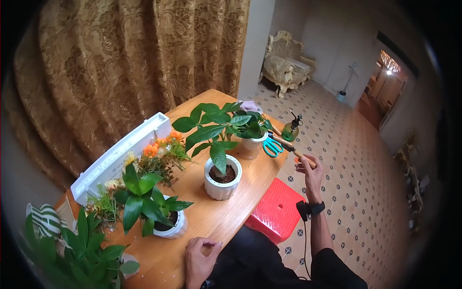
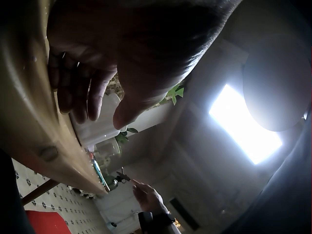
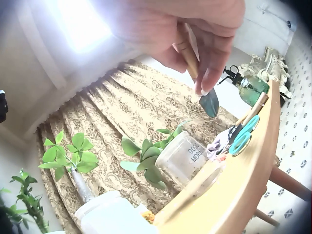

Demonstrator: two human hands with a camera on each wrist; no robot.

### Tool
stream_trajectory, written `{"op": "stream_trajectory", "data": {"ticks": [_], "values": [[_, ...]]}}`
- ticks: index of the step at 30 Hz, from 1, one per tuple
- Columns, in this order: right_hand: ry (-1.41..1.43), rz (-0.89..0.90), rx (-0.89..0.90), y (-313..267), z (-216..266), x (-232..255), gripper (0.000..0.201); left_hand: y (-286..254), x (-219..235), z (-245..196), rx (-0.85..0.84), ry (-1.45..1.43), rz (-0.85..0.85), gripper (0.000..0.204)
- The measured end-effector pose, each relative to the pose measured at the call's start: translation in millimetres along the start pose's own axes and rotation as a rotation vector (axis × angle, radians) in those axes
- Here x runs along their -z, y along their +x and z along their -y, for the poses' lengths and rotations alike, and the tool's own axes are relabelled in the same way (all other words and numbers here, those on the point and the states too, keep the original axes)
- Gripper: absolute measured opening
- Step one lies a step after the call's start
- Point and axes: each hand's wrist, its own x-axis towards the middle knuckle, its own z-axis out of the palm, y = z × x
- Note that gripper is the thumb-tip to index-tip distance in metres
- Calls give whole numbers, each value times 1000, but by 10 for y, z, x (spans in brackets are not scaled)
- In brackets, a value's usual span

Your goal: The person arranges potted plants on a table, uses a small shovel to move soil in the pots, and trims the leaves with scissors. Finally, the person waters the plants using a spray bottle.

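My right hand (image 1: 314, 174) grips the wooden handle of a small garden trowel (image 3: 209, 104) above the table's right edge. The trowel's dark, pointed blade shows below the fingertips in the right wrist view. Close by on the table lie scissors (image 1: 273, 148) with teal handles, beside a white pot (image 1: 252, 144) with a leafy plant. At the near table edge my left hand (image 1: 202, 260) rests with fingers loosely curled and nothing held. A larger potted plant (image 1: 222, 185) in a ribbed white pot stands mid-table, and another potted plant (image 1: 175, 226) is near the left hand.
A green spray bottle (image 1: 290, 132) stands at the right edge. Orange flowers (image 1: 150, 151) and greenery lie along a long white planter box (image 1: 120, 156). More foliage (image 1: 91, 250) fills the near left. A red stool (image 1: 276, 212) stands beside the wooden table (image 1: 197, 221).
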Motion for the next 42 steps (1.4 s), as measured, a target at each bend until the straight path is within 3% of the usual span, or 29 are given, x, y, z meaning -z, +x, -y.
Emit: {"op": "stream_trajectory", "data": {"ticks": [9,11,12,14,15,16,17,23,26,31,42], "values": [[-128,28,35,509,-582,-124,24,95,8,-154,62,-38,59,17],[-169,15,64,694,-690,-202,24,123,27,-197,236,-13,131,21],[-165,14,61,803,-747,-217,24,115,-25,-117,237,-7,131,21],[-381,54,204,996,-853,-263,24,87,-146,63,185,-275,72,9],[-442,55,234,1076,-898,-295,24,87,-154,82,185,-269,71,9],[-437,55,233,1150,-936,-307,24,96,-160,87,281,-291,79,9],[-423,92,223,1179,-885,-343,24,107,-171,56,379,-314,88,12],[-435,181,218,1376,-987,-296,24,142,-239,-214,452,-236,49,12],[-609,160,342,1462,-1063,-302,24,243,-267,-412,514,-211,6,13],[-763,199,501,1504,-1146,-319,22,254,-234,-451,525,-172,1,16],[-747,65,514,1257,-943,-255,27,142,-130,-173,471,-147,47,19]]}}
